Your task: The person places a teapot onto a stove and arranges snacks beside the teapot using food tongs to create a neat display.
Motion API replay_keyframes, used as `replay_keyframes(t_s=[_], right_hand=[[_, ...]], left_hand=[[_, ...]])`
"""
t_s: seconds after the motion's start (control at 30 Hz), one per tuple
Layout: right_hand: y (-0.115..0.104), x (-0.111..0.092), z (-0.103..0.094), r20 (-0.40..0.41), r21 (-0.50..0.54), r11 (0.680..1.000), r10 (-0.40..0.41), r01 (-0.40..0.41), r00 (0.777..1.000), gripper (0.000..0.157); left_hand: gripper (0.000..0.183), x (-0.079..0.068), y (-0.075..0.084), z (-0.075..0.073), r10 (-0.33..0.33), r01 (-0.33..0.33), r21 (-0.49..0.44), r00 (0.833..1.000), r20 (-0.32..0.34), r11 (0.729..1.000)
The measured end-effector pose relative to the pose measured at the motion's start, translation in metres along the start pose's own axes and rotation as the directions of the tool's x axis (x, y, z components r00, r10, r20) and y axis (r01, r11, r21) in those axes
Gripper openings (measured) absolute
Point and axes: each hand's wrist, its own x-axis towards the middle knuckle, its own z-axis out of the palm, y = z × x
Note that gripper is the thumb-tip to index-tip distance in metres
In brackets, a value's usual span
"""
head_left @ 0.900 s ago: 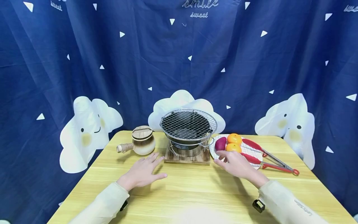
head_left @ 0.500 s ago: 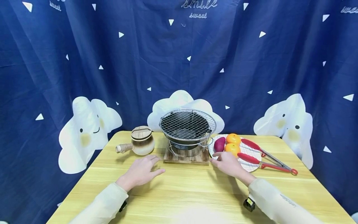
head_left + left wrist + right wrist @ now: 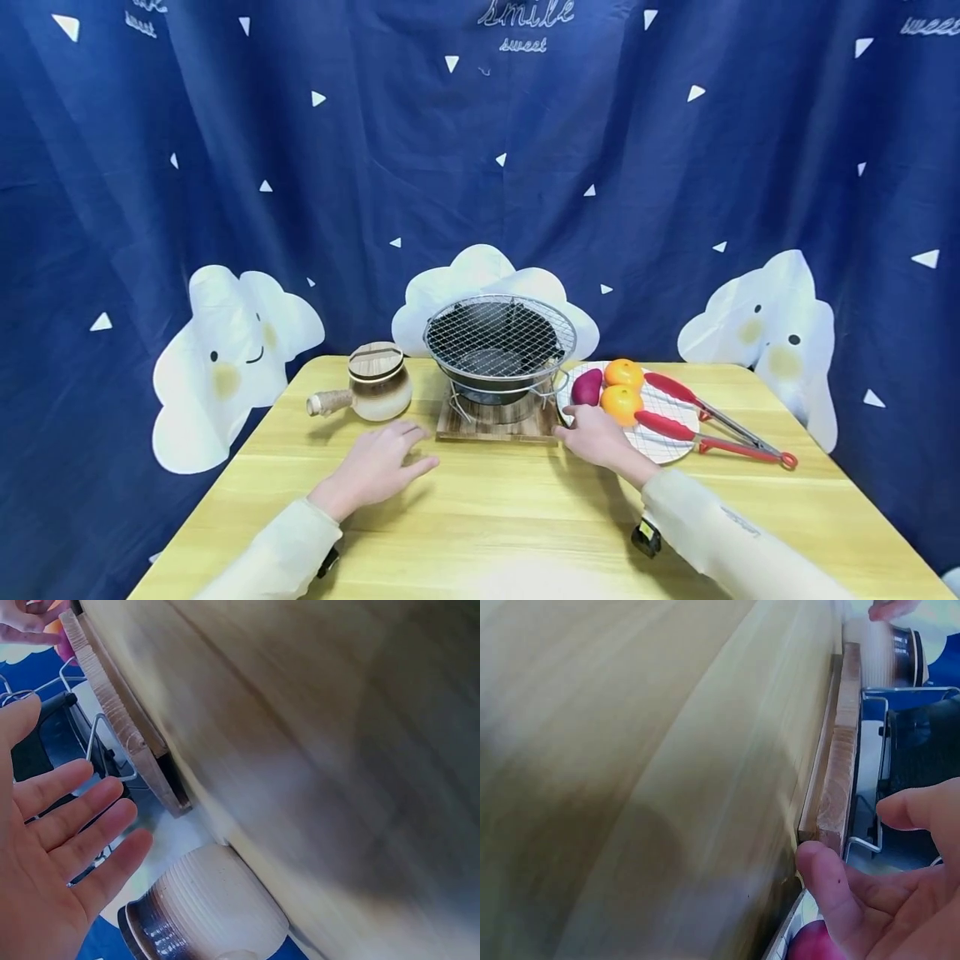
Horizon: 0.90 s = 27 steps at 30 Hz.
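Observation:
My left hand [image 3: 378, 467] reaches over the table with its fingers spread and relaxed, holding nothing. It is just in front of a brown-and-cream lidded pot [image 3: 381, 393] with a wrapped handle. In the middle stands a round tabletop grill [image 3: 498, 350] with a wire mesh on top. Under it lies a wooden board [image 3: 495, 427]. My right hand [image 3: 600, 437] is at the board's right end, thumb and finger apart. In the right wrist view the thumb tip [image 3: 821, 862] is right at the corner of the board [image 3: 836, 795].
Right of the grill, a white plate [image 3: 660, 450] with a grid pattern bears a purple fruit or vegetable [image 3: 587, 387] and two oranges [image 3: 622, 405]. Red-handled tongs [image 3: 731, 437] lie across its right side. A blue curtain [image 3: 495, 200] hangs behind the table [image 3: 480, 517].
My right hand has moved left, from in front of the plate to the board's right end. The left hand has drawn slightly back from the pot, fingers less stretched. The view has shifted slightly.

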Motion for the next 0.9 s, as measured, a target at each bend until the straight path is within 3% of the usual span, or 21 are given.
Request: replay_keyframes(t_s=[0.33,0.63,0.9], right_hand=[[-0.006,0.004,0.005,0.062,0.020,0.998,0.056,-0.058,0.996,0.050],[-0.008,0.010,0.012,0.030,-0.075,0.996,0.044,-0.041,0.999,0.026],[-0.007,0.013,0.010,0.019,-0.087,0.993,0.076,-0.074,0.997,0.020]], left_hand=[[0.045,-0.005,0.001,0.003,-0.015,0.015,0.006,1.000,0.023,1.000],[0.042,-0.010,0.002,0.006,-0.014,0.014,0.009,1.000,0.002,1.000],[0.038,-0.011,0.001,0.006,-0.012,0.012,0.032,1.000,-0.021,0.999]])
